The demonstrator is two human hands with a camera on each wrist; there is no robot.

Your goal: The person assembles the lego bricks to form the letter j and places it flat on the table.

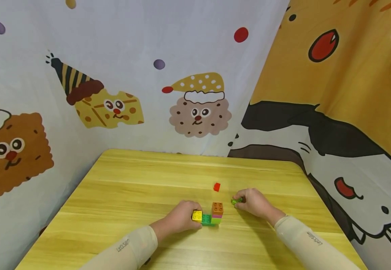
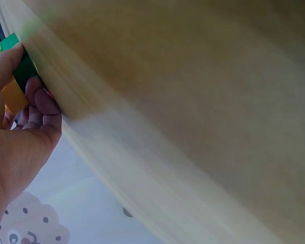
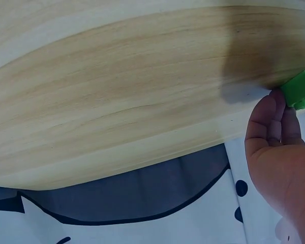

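Note:
In the head view my left hand (image 1: 183, 216) grips the left end of a small assembly of toy building bricks. A yellow brick (image 1: 196, 215) stands at that end on a dark green brick (image 1: 206, 219). At the other end an orange-brown brick (image 1: 217, 207) tops a stack with a thin pink layer and a lime green brick (image 1: 216, 221) below. To the right, my right hand (image 1: 254, 202) pinches a bright green brick (image 1: 236, 201) between thumb and fingers, close over the table. The right wrist view shows this green brick (image 3: 297, 90) at the fingertips.
A loose red brick (image 1: 217, 186) lies on the wooden table (image 1: 131, 180) beyond the assembly, between the hands. Printed cloth curtains (image 1: 131, 56) rise behind the table's far edge and along its sides.

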